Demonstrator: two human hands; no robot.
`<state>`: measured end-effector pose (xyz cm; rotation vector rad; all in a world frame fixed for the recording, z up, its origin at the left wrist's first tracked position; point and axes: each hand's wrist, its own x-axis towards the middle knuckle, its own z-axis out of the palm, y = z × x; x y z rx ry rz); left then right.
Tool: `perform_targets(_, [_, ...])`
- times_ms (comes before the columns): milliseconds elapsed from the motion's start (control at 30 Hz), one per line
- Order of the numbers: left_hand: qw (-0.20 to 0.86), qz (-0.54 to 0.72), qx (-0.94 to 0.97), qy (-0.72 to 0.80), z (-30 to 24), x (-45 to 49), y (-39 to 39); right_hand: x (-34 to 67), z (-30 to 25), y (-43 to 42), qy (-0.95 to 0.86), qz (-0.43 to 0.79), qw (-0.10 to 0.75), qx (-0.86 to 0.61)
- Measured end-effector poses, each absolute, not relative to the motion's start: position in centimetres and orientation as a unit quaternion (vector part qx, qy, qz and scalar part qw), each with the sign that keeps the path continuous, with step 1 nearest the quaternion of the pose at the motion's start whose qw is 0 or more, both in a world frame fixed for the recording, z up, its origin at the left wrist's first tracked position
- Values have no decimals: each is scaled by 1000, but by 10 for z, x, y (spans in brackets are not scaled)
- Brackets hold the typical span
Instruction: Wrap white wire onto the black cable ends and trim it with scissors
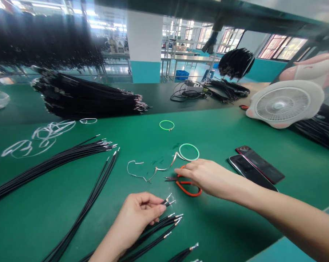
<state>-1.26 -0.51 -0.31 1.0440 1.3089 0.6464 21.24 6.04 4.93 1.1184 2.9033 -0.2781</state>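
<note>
My left hand (144, 211) is closed in a pinch on the ends of black cables (166, 202), whose thin pale tips stick out past the thumb and forefinger. To its upper right, my right hand (201, 174) reaches over the scissors (187, 193) with orange handles, its fingers closed about the upper handle. The small dark blades point left, towards a thin, crinkled strip (137, 176) on the green table. Behind the right hand lies a green ring roll (189, 152), with a pale strip trailing from it. More black cables (159, 240) lie beneath my left hand.
Black cable bundles (99, 91) lie at the back and at left (44, 169). White strips (54, 131) are scattered nearby. A thin green ring (166, 125) rests mid-table. Two phones (260, 163) and a white fan (283, 102) stand at right. A shelf (181, 11) hangs overhead.
</note>
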Motion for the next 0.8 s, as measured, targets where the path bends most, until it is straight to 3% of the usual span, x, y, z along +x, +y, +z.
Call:
perform_targets(167, [624, 302, 449, 564, -5, -11, -6, 192, 55, 47, 948, -121, -54, 290])
perform_targets(500, [625, 287, 477, 548, -7, -14, -5, 179, 39, 52, 962, -167, -38, 213])
perform_targets(800, [625, 269, 468, 564, -7, -15, -5, 185, 23, 53, 960, -187, -94, 188])
